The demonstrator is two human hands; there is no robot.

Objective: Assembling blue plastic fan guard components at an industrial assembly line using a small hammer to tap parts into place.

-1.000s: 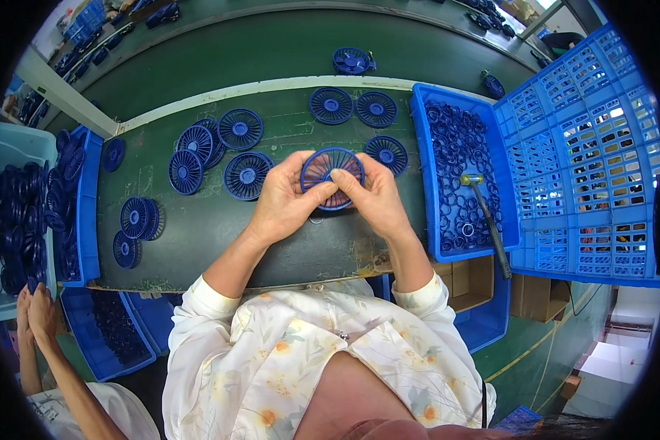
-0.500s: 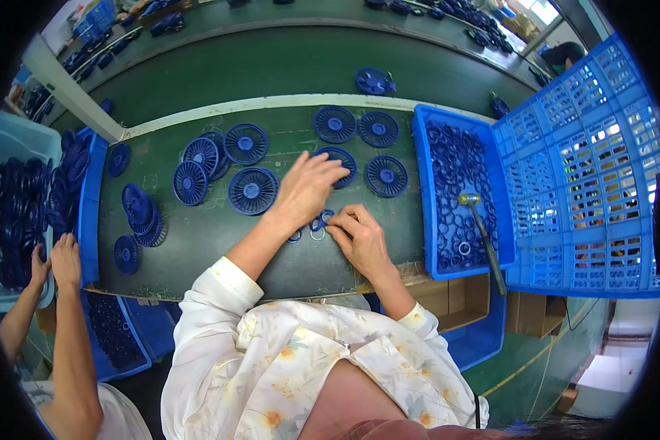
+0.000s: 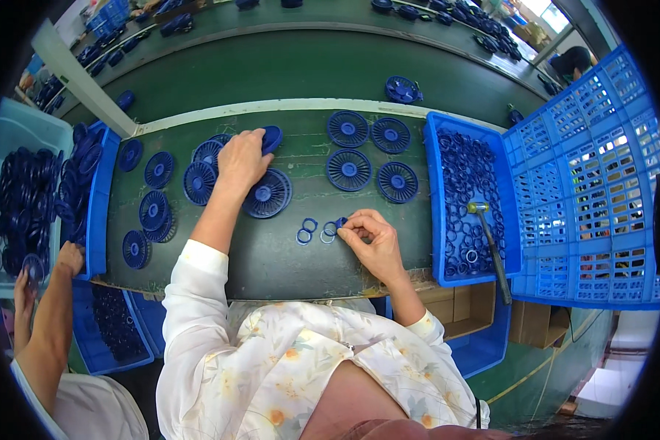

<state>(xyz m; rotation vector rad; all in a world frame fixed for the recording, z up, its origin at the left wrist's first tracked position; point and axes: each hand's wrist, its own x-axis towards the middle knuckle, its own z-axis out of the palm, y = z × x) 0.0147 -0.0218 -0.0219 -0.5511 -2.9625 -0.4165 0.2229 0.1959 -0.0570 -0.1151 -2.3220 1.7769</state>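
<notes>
A: Where do the hands sit?
B: The left hand (image 3: 240,158) lies spread on a blue finned disc (image 3: 266,193) amid the disc stack (image 3: 154,213) on the green counter (image 3: 286,264), fingers apart and clamped on nothing. The right hand (image 3: 370,238) pinches a small blue ring (image 3: 341,222), its grip closed on it, beside three loose rings (image 3: 309,229)

A: What makes a good fit?
B: Probably a flat, steadied disc and a ring held level; the ring crate (image 3: 466,198) stays near
</notes>
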